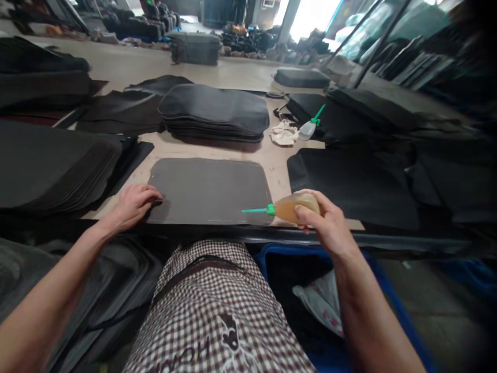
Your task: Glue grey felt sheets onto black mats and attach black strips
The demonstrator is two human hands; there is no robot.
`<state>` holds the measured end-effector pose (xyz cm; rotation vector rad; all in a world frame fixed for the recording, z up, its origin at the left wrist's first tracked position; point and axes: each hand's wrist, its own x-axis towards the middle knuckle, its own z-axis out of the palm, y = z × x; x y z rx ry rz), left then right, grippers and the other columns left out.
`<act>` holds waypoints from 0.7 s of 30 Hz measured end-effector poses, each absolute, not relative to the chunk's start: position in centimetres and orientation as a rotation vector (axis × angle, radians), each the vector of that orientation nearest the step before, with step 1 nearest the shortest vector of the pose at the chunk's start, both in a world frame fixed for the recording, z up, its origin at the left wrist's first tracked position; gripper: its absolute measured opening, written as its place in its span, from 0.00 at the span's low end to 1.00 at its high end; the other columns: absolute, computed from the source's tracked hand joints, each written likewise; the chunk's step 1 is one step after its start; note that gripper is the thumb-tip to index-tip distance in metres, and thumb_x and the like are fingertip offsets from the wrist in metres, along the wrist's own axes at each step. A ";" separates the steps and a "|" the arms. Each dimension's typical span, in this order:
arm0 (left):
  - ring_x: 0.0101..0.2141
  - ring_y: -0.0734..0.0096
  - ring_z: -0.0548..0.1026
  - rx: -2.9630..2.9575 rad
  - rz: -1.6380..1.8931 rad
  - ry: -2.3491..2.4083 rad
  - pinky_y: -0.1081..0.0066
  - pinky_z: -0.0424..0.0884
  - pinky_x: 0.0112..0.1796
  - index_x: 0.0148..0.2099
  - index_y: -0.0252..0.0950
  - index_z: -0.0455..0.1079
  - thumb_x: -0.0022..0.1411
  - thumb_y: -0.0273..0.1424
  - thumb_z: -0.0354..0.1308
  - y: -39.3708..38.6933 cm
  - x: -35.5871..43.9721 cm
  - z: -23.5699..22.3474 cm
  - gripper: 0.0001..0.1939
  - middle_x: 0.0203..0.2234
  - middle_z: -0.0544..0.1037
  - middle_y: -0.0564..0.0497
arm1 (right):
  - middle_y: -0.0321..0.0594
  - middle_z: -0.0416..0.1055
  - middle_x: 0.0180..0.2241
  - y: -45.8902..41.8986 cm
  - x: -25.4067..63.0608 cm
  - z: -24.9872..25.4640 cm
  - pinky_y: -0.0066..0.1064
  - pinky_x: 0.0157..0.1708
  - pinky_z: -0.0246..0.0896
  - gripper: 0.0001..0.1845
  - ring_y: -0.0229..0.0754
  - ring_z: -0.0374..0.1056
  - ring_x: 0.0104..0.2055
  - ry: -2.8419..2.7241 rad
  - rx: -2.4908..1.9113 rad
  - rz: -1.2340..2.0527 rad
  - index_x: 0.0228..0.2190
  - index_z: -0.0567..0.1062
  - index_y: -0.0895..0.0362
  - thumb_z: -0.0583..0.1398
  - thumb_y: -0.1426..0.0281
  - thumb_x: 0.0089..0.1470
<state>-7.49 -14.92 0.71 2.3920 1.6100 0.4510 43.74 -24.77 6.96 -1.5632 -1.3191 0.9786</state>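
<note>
A grey rounded panel (209, 190) lies flat at the table's front edge, with thin whitish marks along its border. My left hand (134, 204) is at its left edge, fingers bent and together, gripping the panel's rim; the thumb is mostly hidden. My right hand (324, 215) is closed around a squeeze bottle (289, 207) of amber liquid, tipped on its side. The bottle's thin green nozzle (254, 211) points left, over the panel's lower right corner. Whether the tip touches the panel, I cannot tell.
A stack of dark panels (213, 111) stands behind the grey one. Another squeeze bottle (308, 128) rests by a crumpled cloth (284, 133). Piled sheets (54, 166) are at left, black sheets (349, 181) at right. Below the edge sits a blue bin (267, 254).
</note>
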 end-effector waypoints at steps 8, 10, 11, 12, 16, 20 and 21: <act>0.57 0.53 0.72 2.516 0.367 1.496 0.46 0.49 0.65 0.55 0.45 0.76 0.71 0.48 0.53 -15.5 -6.2 -1.5 0.19 0.56 0.78 0.44 | 0.42 0.76 0.45 -22.5 31.5 4.9 0.39 0.43 0.72 0.28 0.47 0.73 0.42 -1.771 -1.347 0.972 0.52 0.72 0.51 0.68 0.52 0.55; 0.57 0.53 0.72 2.509 0.386 1.485 0.47 0.50 0.64 0.55 0.45 0.76 0.71 0.47 0.53 -15.6 -6.2 -1.6 0.19 0.56 0.78 0.44 | 0.43 0.75 0.47 -22.2 31.0 4.9 0.41 0.47 0.71 0.27 0.49 0.73 0.46 -1.859 -1.334 0.888 0.51 0.73 0.52 0.68 0.54 0.55; 0.57 0.53 0.72 2.507 0.397 1.478 0.47 0.50 0.64 0.55 0.45 0.76 0.71 0.47 0.53 -15.6 -6.2 -1.6 0.19 0.56 0.77 0.44 | 0.43 0.76 0.47 -22.0 31.2 5.0 0.41 0.47 0.71 0.26 0.49 0.73 0.46 -1.879 -1.344 0.873 0.51 0.73 0.53 0.68 0.54 0.55; 0.57 0.53 0.71 2.504 0.408 1.475 0.47 0.50 0.64 0.55 0.45 0.76 0.71 0.47 0.54 -15.6 -6.3 -1.6 0.19 0.56 0.77 0.45 | 0.43 0.76 0.46 -21.9 31.6 5.3 0.40 0.46 0.71 0.26 0.49 0.73 0.45 -1.880 -1.364 0.879 0.51 0.73 0.53 0.68 0.54 0.55; 0.58 0.53 0.71 2.470 0.439 1.476 0.46 0.50 0.64 0.54 0.45 0.75 0.71 0.46 0.55 -15.6 -6.3 -1.4 0.17 0.55 0.77 0.45 | 0.38 0.76 0.38 -21.6 35.3 6.1 0.31 0.32 0.70 0.27 0.43 0.73 0.34 -1.662 -1.453 1.099 0.51 0.74 0.52 0.69 0.54 0.54; 0.58 0.55 0.72 2.371 0.492 1.444 0.49 0.56 0.63 0.54 0.44 0.74 0.70 0.45 0.58 -15.6 -6.3 -1.2 0.16 0.54 0.78 0.47 | 0.40 0.77 0.40 -20.6 39.3 5.3 0.28 0.24 0.68 0.31 0.40 0.72 0.28 -1.074 -1.274 1.262 0.52 0.74 0.52 0.72 0.57 0.49; 0.57 0.56 0.72 2.330 0.523 1.441 0.51 0.58 0.62 0.53 0.44 0.74 0.69 0.45 0.59 -15.6 -6.3 -1.1 0.16 0.53 0.79 0.47 | 0.42 0.78 0.42 -20.1 40.3 4.8 0.29 0.25 0.71 0.32 0.41 0.74 0.30 -0.930 -1.203 1.256 0.51 0.74 0.53 0.73 0.60 0.46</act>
